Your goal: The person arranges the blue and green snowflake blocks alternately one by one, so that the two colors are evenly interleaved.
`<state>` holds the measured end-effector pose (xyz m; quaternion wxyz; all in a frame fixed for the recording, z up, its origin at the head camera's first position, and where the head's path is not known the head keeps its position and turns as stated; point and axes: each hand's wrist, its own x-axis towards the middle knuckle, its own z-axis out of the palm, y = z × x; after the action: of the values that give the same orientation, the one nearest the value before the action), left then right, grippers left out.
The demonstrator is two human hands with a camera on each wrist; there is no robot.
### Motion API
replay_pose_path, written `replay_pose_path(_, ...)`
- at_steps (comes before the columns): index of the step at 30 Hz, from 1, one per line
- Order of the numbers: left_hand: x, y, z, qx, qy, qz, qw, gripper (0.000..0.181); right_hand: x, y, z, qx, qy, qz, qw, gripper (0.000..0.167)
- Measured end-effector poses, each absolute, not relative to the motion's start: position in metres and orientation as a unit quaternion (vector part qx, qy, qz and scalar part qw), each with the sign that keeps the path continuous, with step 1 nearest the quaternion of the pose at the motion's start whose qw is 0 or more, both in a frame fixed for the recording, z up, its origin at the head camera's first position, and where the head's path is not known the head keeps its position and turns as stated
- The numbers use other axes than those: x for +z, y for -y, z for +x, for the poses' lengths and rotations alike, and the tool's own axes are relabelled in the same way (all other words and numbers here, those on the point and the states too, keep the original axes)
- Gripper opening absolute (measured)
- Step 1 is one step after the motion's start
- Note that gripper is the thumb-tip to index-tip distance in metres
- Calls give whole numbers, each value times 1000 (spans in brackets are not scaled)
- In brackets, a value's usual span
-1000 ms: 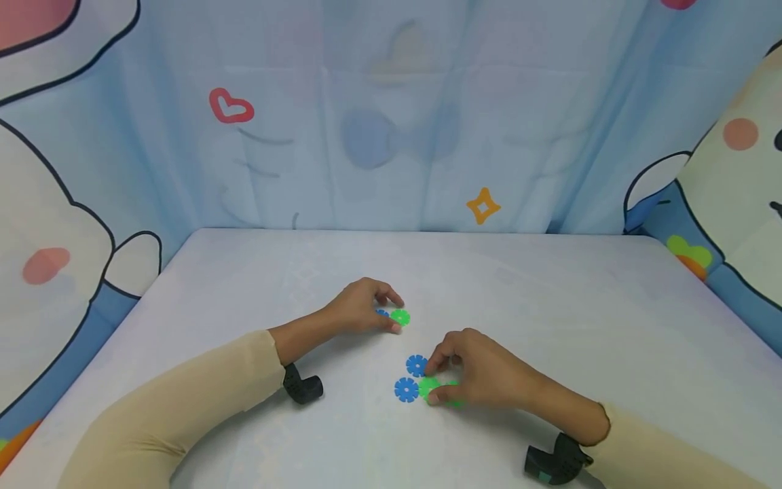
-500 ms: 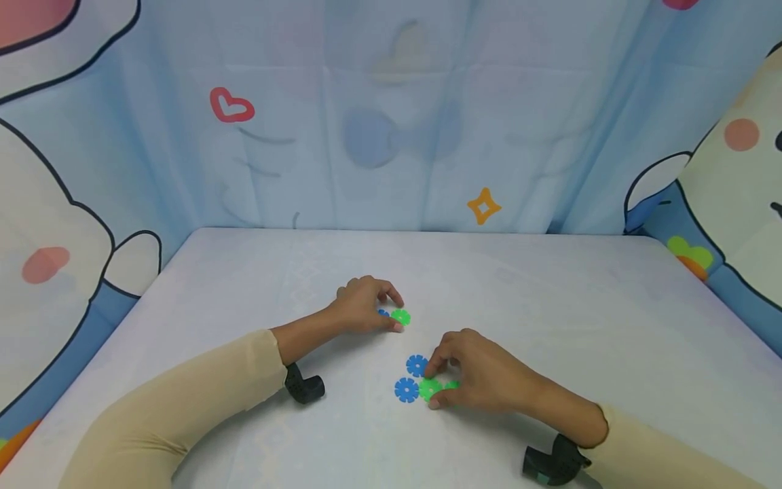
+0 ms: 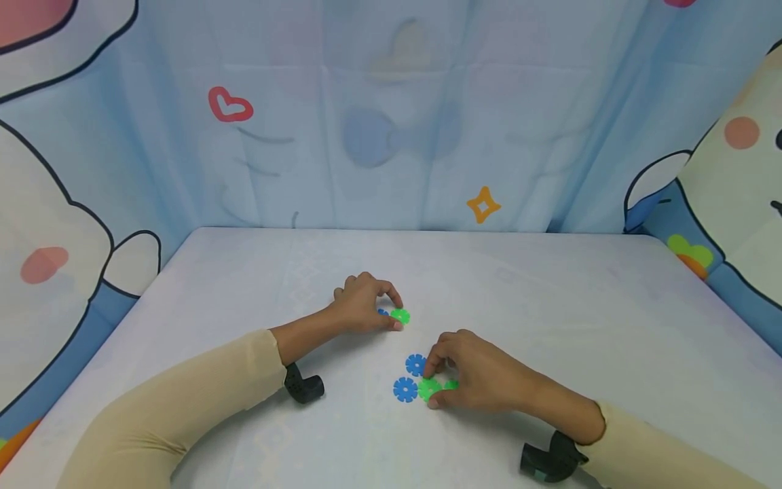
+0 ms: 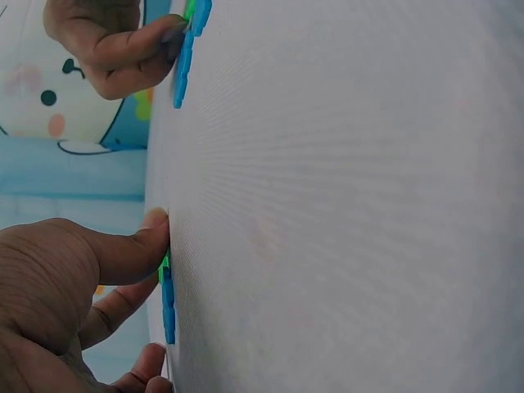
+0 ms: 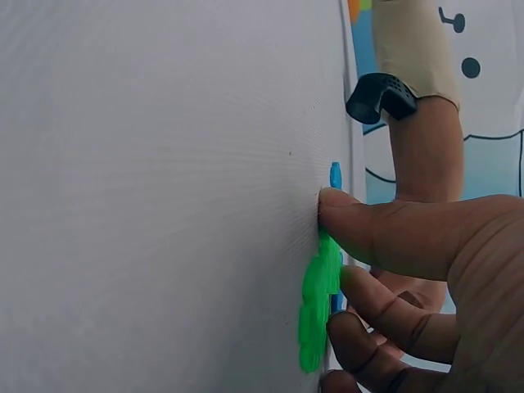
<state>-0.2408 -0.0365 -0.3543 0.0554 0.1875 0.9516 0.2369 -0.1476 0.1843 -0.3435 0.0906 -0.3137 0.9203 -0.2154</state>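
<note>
In the head view, my left hand (image 3: 362, 305) pinches a green notched disc (image 3: 400, 316) between thumb and forefinger, with a blue disc (image 3: 382, 312) partly hidden beneath the hand. Nearer and to the right, my right hand (image 3: 479, 372) has thumb and forefinger at the edges of another green disc (image 3: 430, 389). A second green disc (image 3: 451, 384) is partly covered by that hand. Two blue discs, one upper (image 3: 416, 365) and one lower (image 3: 405, 389), lie at its left. The right wrist view shows the green pieces (image 5: 313, 315) flat on the cloth under the fingers.
A white cloth-covered table (image 3: 550, 292) extends around both hands, its far edge meeting a light blue printed curtain (image 3: 293, 156). Black devices are strapped at the left wrist (image 3: 303, 385) and right wrist (image 3: 552, 458).
The right thumb has shifted slightly, showing more of the green disc than a second ago. Both hands otherwise stay almost still, and the discs keep about the same places.
</note>
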Motion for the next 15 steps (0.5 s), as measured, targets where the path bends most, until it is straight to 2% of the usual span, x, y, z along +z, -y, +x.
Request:
replay_pose_path(8, -354, 36, -241, 242, -950, 188, 52, 26, -342, -182, -144, -245, -915, -295, 126, 29)
replay_pose_path(15, -354, 37, -240, 247, -949, 188, 50, 26, -343, -181, -140, -238, -916, -301, 114, 32)
